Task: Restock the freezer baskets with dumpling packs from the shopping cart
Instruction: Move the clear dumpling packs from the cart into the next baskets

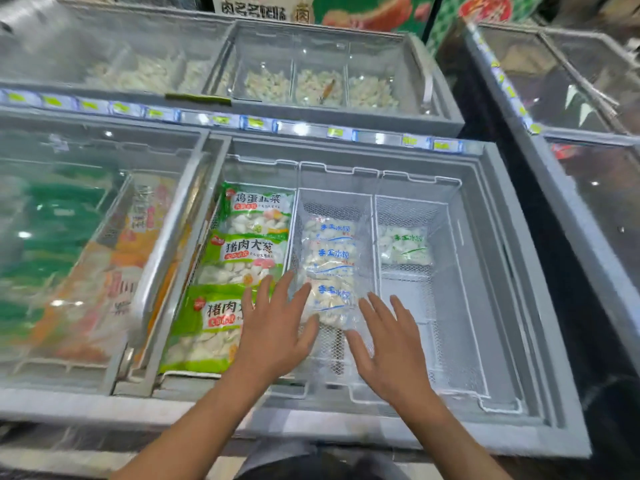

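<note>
Dumpling packs (330, 268), blue print, lie stacked in the middle freezer basket (372, 237). Your left hand (277, 323) and right hand (391, 344) hover flat, fingers spread, flanking the nearest pack.

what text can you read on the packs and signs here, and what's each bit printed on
"鸡蛋韭菜": far green pack in the left basket.
"猪肉大葱": middle green pack.
"猪肉": near green pack, the rest hidden by the left hand.
"手工水饺" in blue: three clear packs in the middle basket.
"手工水饺" in green: clear pack in the right basket.
Shelf price tags, the top banner and small print: too blurred to read.
</note>
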